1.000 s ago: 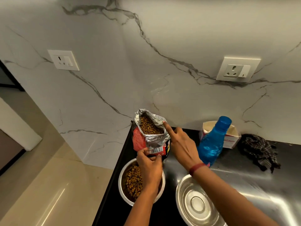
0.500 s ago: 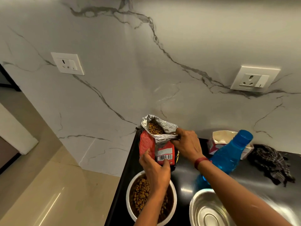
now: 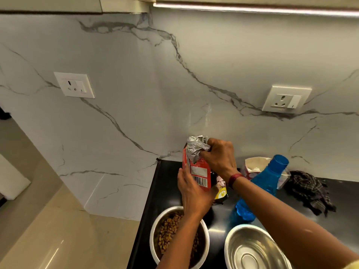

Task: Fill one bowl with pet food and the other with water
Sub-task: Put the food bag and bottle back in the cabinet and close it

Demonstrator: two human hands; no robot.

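Head view: left bowl (image 3: 154,232) full of kibble, right bowl (image 3: 250,249) bare and dry — food half done, water half left. Left hand (image 3: 191,188) wrapped around the red food bag (image 3: 198,169), right hand (image 3: 220,155) pinching its foil top shut. Blue bottle (image 3: 264,186) upright just behind the dry bowl, capped, untouched.

Left hand (image 3: 191,193) grips low, fingers curled; right hand (image 3: 218,158) clenched above it, both arms extended.
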